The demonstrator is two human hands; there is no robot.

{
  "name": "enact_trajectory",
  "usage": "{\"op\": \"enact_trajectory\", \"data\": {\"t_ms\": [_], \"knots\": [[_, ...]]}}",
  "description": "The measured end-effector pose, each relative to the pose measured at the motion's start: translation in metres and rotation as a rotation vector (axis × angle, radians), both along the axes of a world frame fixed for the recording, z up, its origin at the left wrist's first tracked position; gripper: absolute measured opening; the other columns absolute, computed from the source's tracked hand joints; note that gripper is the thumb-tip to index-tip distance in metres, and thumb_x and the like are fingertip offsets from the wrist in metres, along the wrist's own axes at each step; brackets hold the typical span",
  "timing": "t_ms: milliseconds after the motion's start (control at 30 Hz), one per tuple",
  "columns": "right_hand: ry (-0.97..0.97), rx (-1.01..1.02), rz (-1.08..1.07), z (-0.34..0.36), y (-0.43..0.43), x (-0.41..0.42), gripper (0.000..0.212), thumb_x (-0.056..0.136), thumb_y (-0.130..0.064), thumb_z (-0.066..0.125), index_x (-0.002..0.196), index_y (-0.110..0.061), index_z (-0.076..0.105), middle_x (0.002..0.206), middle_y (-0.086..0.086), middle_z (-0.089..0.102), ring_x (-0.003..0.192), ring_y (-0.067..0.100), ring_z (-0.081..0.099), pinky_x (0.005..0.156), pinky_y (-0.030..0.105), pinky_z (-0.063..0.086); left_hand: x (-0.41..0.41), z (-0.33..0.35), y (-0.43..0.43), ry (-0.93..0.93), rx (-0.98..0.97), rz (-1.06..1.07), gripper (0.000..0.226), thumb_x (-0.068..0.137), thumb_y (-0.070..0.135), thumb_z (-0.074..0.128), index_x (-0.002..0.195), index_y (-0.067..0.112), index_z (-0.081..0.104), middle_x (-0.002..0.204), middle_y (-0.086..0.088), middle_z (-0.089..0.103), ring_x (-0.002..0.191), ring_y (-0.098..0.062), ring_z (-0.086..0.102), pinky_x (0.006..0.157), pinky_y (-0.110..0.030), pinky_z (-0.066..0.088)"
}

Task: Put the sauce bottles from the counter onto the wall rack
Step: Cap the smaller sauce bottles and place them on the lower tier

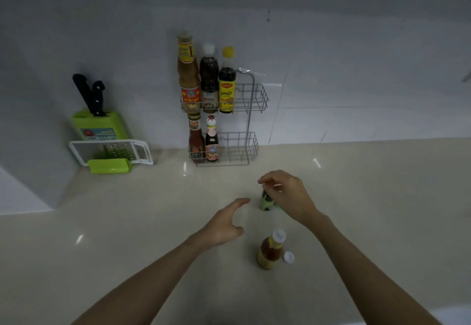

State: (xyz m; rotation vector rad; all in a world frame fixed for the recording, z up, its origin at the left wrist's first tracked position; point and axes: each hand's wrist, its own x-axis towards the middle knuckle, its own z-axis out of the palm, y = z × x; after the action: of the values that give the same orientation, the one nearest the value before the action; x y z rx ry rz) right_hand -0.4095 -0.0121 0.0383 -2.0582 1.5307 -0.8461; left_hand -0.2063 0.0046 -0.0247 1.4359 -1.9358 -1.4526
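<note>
A two-tier wire wall rack (251, 110) hangs on the tiled wall. Its upper shelf holds three sauce bottles (209, 80) and its lower shelf holds two (204, 141); the right part of each shelf is bare wire. On the counter a small dark bottle with a green label (265, 201) stands under my right hand (285, 192), whose fingertips curl over its top; whether they grip it is unclear. My left hand (226, 222) hovers open just left of it. An orange sauce bottle with a white cap (270, 249) stands nearer to me.
A green knife block (102, 123) with black-handled knives stands at the left wall. A white grater (112, 150) and a green holder lie in front of it. A small white cap (288, 257) lies beside the orange bottle. The beige counter (127, 222) spreads around my arms.
</note>
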Motion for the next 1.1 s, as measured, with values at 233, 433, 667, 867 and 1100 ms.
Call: {"op": "enact_trajectory", "data": {"t_ms": [233, 433, 667, 867, 1100], "knots": [[0.112, 0.000, -0.011, -0.021, 0.077, -0.040, 0.011, 0.091, -0.022, 0.063, 0.089, -0.015, 0.070, 0.084, -0.001, 0.065, 0.071, 0.011, 0.060, 0.068, 0.023, 0.049, -0.067, -0.024, 0.062, 0.078, 0.060, -0.020, 0.044, 0.073, 0.017, 0.073, 0.106, 0.038, 0.053, 0.105, 0.010, 0.063, 0.097, -0.011, 0.059, 0.089, -0.031, 0.050], [0.304, 0.272, -0.041, -0.076, 0.084, -0.070, 0.025, 0.091, -0.008, 0.052, 0.109, -0.013, 0.068, 0.106, 0.009, 0.070, 0.095, 0.023, 0.064, 0.084, 0.029, 0.047, -0.080, -0.030, 0.072, 0.117, -0.007, 0.107, 0.035, 0.076, 0.018, 0.075, 0.103, 0.025, 0.055, 0.097, 0.006, 0.064, 0.089, -0.009, 0.060, 0.071, -0.006, 0.045], [0.497, 0.422, 0.152, -0.137, 0.099, -0.066, 0.045, 0.095, -0.008, 0.044, 0.139, -0.013, 0.047, 0.152, 0.013, 0.037, 0.134, 0.034, 0.041, 0.111, 0.035, 0.032, -0.082, -0.035, 0.081, 0.089, -0.043, 0.188, 0.047, 0.074, 0.020, 0.079, 0.110, 0.034, 0.052, 0.100, 0.012, 0.063, 0.095, -0.006, 0.060, 0.075, 0.000, 0.042], [0.704, 0.235, 0.102, -0.169, 0.109, -0.072, 0.034, 0.093, -0.005, 0.044, 0.126, -0.009, 0.055, 0.132, 0.014, 0.054, 0.117, 0.034, 0.049, 0.092, 0.041, 0.045, -0.077, -0.034, 0.088, 0.089, -0.028, 0.184, 0.050, 0.073, 0.023, 0.080, 0.112, 0.035, 0.052, 0.103, 0.012, 0.063, 0.099, -0.005, 0.060, 0.079, -0.003, 0.044], [-0.304, 0.113, -0.358, -0.085, 0.079, -0.045, 0.012, 0.079, -0.010, 0.068, 0.089, -0.017, 0.064, 0.087, 0.001, 0.068, 0.074, 0.016, 0.067, 0.069, 0.020, 0.051, -0.074, -0.024, 0.082, 0.121, -0.065, 0.274, 0.036, 0.070, 0.022, 0.078, 0.092, 0.037, 0.053, 0.099, -0.002, 0.065, 0.090, -0.013, 0.061, 0.083, -0.026, 0.048]]}}
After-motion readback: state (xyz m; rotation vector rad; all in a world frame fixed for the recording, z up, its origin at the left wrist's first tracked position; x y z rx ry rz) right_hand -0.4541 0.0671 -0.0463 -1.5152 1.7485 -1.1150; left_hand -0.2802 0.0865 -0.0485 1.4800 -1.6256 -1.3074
